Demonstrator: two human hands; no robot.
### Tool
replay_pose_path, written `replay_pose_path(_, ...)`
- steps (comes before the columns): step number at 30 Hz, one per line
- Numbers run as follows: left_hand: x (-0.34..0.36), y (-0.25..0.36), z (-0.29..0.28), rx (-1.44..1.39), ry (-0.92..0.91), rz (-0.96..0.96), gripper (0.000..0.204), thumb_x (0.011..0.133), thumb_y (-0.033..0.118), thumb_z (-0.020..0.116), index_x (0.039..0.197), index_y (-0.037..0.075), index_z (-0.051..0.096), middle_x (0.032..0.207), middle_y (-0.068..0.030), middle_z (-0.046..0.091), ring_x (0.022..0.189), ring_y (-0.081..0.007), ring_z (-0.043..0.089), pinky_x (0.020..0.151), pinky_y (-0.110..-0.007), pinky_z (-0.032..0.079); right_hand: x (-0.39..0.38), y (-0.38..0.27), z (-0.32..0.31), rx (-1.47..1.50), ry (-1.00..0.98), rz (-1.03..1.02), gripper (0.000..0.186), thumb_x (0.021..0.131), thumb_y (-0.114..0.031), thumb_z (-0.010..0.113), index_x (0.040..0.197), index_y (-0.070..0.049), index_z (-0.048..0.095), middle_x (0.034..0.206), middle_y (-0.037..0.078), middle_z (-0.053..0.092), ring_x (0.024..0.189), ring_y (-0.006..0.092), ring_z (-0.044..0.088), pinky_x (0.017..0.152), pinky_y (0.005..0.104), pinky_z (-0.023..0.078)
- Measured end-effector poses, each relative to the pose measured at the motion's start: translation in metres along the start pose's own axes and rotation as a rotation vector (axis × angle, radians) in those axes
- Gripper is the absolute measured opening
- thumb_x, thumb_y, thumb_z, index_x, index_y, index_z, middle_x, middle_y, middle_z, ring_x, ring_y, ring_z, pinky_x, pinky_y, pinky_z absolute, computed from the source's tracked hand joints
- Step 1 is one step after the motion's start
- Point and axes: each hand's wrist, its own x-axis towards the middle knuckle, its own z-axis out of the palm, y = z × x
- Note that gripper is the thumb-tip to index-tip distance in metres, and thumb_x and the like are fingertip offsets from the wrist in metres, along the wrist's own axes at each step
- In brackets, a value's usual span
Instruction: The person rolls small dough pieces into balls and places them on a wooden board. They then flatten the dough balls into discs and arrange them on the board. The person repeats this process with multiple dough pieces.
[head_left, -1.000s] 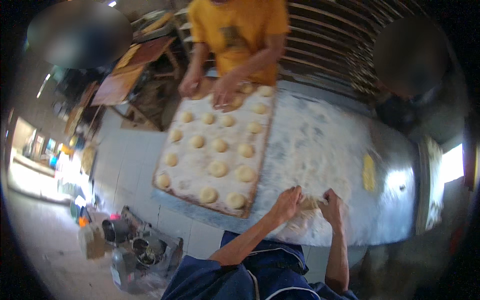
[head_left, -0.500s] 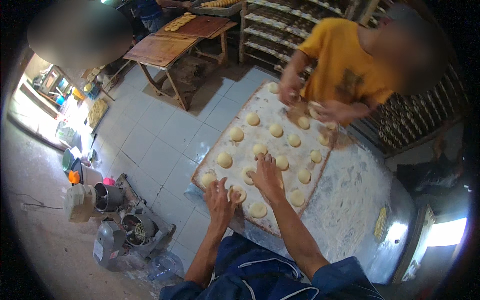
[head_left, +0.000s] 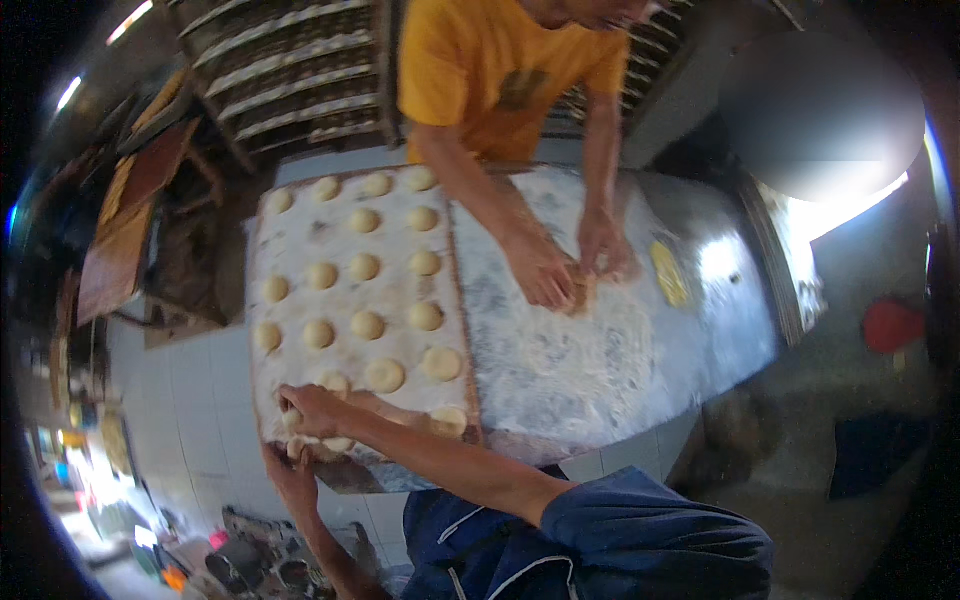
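Pale round dough balls (head_left: 367,325) lie in rows on a flour-dusted board (head_left: 300,235), some flattened with a dent in the middle. At the board's near left corner, my right hand (head_left: 318,412) reaches across with its fingers curled down on a dough ball (head_left: 291,419). Just below it, my left hand (head_left: 290,472) is at the board's edge, its fingers bent around a pale piece of dough (head_left: 296,448). The two hands are close together, and my right forearm passes over the near row, partly covering some dough balls.
A person in a yellow shirt (head_left: 500,70) stands across the table, both hands working at something small on the floured metal tabletop (head_left: 530,370). A yellow item (head_left: 669,274) lies on its right part. Racks of trays (head_left: 290,70) stand behind; a wooden table (head_left: 120,245) is at left.
My view has turned to the right. My right hand has moved from mid-board to the near left corner beside my left hand. The other person's hands have moved from the board to the metal tabletop.
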Motion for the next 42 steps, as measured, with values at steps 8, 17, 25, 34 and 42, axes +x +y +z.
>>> replay_pose_path(8,-0.077,0.146,0.202,-0.173,-0.565,0.208,0.034,0.088,0.009,0.081,0.118,0.002,0.067,0.102,-0.0140,0.073,0.093,-0.0217,0.071,0.083,-0.035,0.056,-0.327,-0.021,-0.268,-0.464,0.740,0.600,0.030,0.084,-0.015,0.077,0.112,-0.007,0.069,0.096,0.020,0.073,0.091,0.0402,0.071,0.083,0.0485,0.055)
replay_pose_path(17,-0.128,0.181,0.329,0.293,-0.484,0.689,0.047,0.097,0.020,0.064,0.138,-0.001,0.054,0.147,-0.0244,0.051,0.136,-0.0451,0.047,0.111,-0.055,0.037,-0.414,-0.033,-0.313,-0.696,0.600,0.602,0.075,0.092,-0.026,0.071,0.150,0.008,0.038,0.153,0.032,0.041,0.143,0.0472,0.040,0.120,0.0525,0.032)
replay_pose_path(25,-0.157,0.174,0.335,0.566,-0.619,0.806,0.064,0.104,0.020,0.053,0.156,-0.007,0.030,0.159,-0.0283,0.036,0.150,-0.0456,0.031,0.125,-0.057,0.023,-0.422,-0.016,-0.301,-0.836,0.282,0.368,0.079,0.098,-0.044,0.057,0.149,0.014,0.039,0.160,0.031,0.035,0.152,0.0433,0.030,0.126,0.0501,0.022)
replay_pose_path(34,-0.131,0.174,0.349,0.540,-0.489,0.726,0.046,0.091,0.009,0.061,0.136,0.002,0.057,0.129,-0.0233,0.058,0.129,-0.0406,0.050,0.111,-0.052,0.039,-0.413,0.009,-0.323,-0.922,0.464,0.535,0.050,0.091,-0.022,0.066,0.133,0.003,0.059,0.131,0.028,0.059,0.126,0.0423,0.054,0.115,0.0525,0.036)
replay_pose_path(42,-0.099,0.166,0.254,-0.225,-0.575,0.233,0.039,0.080,-0.001,0.073,0.117,0.004,0.060,0.110,-0.0151,0.069,0.105,-0.0347,0.068,0.094,-0.043,0.055,-0.325,-0.042,-0.310,-0.604,0.376,0.717,0.030,0.079,-0.014,0.081,0.102,-0.005,0.065,0.092,0.016,0.073,0.088,0.0335,0.071,0.079,0.0422,0.055)
